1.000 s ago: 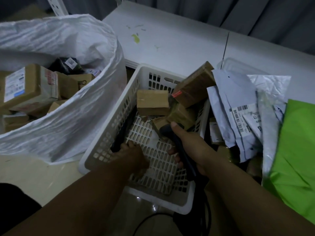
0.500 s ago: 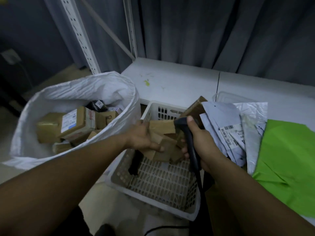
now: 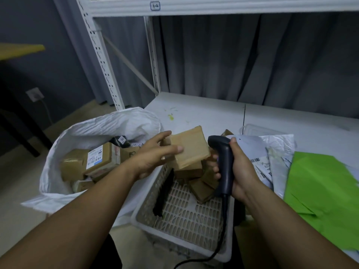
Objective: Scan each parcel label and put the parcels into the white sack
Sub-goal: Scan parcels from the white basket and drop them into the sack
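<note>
The left hand [image 3: 153,156] holds a small brown cardboard box [image 3: 189,150] over the white plastic basket [image 3: 186,216]. The right hand [image 3: 238,169] grips the black scanner gun [image 3: 223,162] beside it.

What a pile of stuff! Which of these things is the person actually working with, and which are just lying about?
Part of the job:
- brown parcel, held by the left hand
- scanner, gripped by the right hand
- white sack, with parcels in it
- basket of waiting boxes

Just lying about:
- green sheet
- wall socket
- grey curtain
</note>
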